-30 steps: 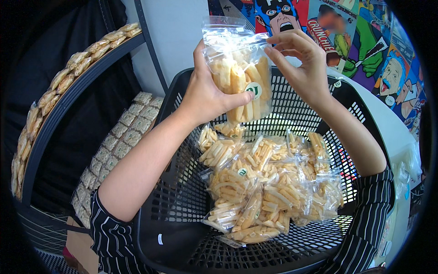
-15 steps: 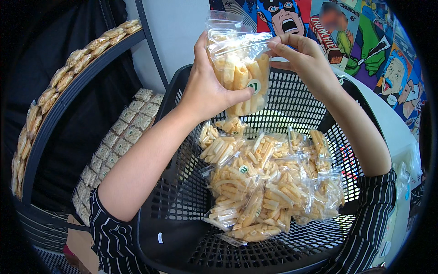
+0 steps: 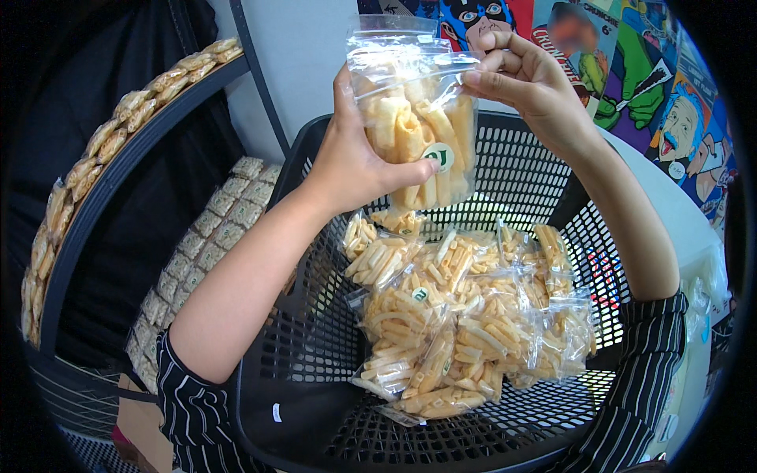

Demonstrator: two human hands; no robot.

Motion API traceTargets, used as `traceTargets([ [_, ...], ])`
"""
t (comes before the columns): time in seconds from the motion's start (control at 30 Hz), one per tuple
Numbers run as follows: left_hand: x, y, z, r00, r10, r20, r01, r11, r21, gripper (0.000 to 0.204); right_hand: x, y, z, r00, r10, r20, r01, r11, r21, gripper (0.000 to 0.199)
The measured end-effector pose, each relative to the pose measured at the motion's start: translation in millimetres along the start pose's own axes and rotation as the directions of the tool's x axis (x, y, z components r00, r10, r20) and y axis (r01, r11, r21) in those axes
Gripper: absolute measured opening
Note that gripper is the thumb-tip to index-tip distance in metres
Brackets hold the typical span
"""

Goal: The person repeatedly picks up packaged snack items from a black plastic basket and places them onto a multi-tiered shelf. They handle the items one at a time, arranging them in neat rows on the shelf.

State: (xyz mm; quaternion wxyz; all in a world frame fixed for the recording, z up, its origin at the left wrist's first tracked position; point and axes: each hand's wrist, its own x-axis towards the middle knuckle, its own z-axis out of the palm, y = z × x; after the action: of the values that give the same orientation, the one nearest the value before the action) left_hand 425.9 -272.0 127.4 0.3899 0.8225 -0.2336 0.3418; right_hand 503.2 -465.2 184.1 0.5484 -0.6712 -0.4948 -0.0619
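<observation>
Clear zip bags of pale yellow stick snacks [image 3: 410,130] are held up above the basket, one bag in front of at least one other. My left hand [image 3: 355,162] wraps round them from the left, its thumb across the front bag beside a round white and green sticker. At the upper right corner of the front bag, my right hand [image 3: 524,83] pinches the edge near the zip strip between thumb and forefinger, its other fingers lifted. Below, a pile of similar snack bags [image 3: 473,315] lies in the black perforated basket [image 3: 300,406].
A dark curved shelf [image 3: 150,130] at the left carries a row of packed snack bags. Lower, rows of small packets [image 3: 197,244] are stacked beside the basket. A cardboard box [image 3: 142,426] sits at the lower left. Colourful posters [image 3: 643,87] cover the wall behind a white table [image 3: 670,201].
The held bags have come slightly nearer, with the front bag turned more toward me. My right hand has risen a little, its fingers spreading while the pinch stays on the corner.
</observation>
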Motion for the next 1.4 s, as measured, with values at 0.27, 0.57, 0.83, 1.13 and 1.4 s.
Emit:
traceTargets([
  [0.27, 0, -2, -1, 0.992, -0.084, 0.092, 0.099, 0.98, -0.171, 0.1, 0, -7, 6, 0.998, -0.036, 0.046, 0.033, 0.997, 0.064, 0.036],
  [0.57, 0, 0, 0, 0.984, -0.12, 0.128, 0.144, 0.969, -0.199, 0.098, 1, -10, 7, 0.99, -0.099, 0.101, 0.097, 0.995, 0.022, 0.045],
  [0.83, 10, -16, -1, 0.997, 0.021, 0.076, -0.003, 0.973, -0.232, 0.096, 15, -14, 8, 0.995, -0.099, 0.032, 0.101, 0.993, -0.055, 0.043],
  [1.13, 22, 45, -73, 0.981, 0.176, -0.077, -0.19, 0.951, -0.244, 0.096, 56, -92, 28, 0.887, -0.46, 0.052, 0.457, 0.852, -0.255, 0.037],
  [1.4, -38, 100, -137, 0.982, 0.134, -0.131, -0.128, 0.99, 0.051, 0.087, 47, -141, 78, 0.661, -0.736, 0.144, 0.728, 0.583, -0.36, 0.034],
])
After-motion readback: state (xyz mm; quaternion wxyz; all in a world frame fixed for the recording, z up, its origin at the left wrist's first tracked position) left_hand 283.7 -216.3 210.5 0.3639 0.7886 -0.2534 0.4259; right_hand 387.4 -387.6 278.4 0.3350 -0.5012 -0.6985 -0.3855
